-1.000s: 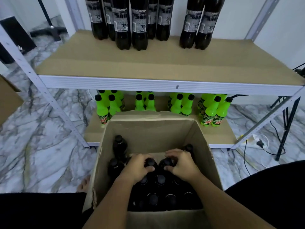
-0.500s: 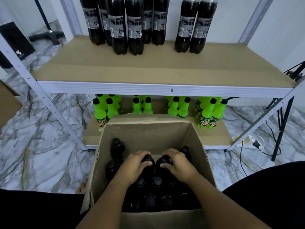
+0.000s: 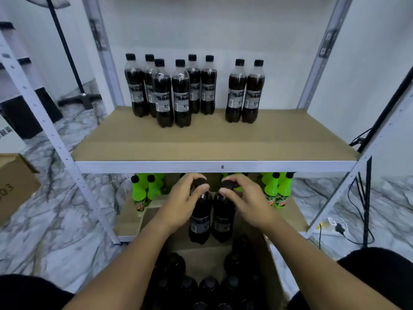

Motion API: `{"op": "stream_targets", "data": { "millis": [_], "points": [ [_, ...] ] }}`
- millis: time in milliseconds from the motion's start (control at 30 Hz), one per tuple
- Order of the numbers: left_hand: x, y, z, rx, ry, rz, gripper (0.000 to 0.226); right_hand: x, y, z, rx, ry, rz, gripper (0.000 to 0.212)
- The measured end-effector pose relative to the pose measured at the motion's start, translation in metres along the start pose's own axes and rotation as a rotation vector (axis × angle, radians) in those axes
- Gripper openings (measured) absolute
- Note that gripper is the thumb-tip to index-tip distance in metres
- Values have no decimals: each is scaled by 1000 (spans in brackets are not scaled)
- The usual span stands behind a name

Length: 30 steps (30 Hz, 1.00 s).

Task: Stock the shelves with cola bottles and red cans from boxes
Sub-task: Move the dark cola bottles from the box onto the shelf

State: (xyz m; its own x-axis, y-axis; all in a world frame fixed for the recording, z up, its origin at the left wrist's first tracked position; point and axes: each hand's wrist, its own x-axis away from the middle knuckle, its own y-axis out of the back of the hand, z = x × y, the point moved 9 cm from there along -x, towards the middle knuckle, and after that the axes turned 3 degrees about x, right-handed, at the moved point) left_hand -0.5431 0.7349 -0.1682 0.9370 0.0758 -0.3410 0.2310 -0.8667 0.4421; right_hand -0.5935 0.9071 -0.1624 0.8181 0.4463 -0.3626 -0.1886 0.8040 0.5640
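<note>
Head view shows your left hand [image 3: 182,202] with its fingers wrapped round the neck of one cola bottle [image 3: 200,217], and your right hand [image 3: 244,199] gripping the cap end of a second cola bottle [image 3: 223,218]. You hold both upright, side by side, above the open box [image 3: 273,260], in front of the shelf edge [image 3: 214,166]. Eight cola bottles [image 3: 182,95] stand on the shelf above; green bottles [image 3: 277,191] line the lower one.

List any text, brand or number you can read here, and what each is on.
"03": brown cardboard box on the floor at left, partly cut off.
Black-labelled cola bottles on the tan upper shelf: print blurred, unreadable.
Green bottles on the lower shelf: red-and-white logo, too small to read.
</note>
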Motion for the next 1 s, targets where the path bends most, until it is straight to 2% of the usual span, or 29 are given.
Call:
{"op": "stream_targets", "data": {
  "millis": [100, 233, 500, 633, 800, 900, 1000],
  "points": [
    [-25, 16, -41, 60, -50, -70, 10, -23, 34, 32, -42, 38, -109, 28],
    [-54, 33, -101, 51, -135, -108, 25, -52, 73, 68, -82, 68, -225, 32],
    [-122, 67, -172, 110, -227, -238, 21, -112, 133, 128, -172, 170, -368, 25],
    [-156, 73, -173, 137, -230, -306, 30, -139, 143, 135, -154, 190, -394, 15],
    [-187, 70, -149, 132, -202, -360, 28, -173, 130, 106, -135, 142, -413, 32],
    [-204, 62, -129, 144, -184, -402, 28, -189, 122, 89, -99, 148, -426, 29],
    [-217, 60, -118, 141, -194, -502, 40, -203, 119, 76, -67, 159, -487, 26]
  ]
}}
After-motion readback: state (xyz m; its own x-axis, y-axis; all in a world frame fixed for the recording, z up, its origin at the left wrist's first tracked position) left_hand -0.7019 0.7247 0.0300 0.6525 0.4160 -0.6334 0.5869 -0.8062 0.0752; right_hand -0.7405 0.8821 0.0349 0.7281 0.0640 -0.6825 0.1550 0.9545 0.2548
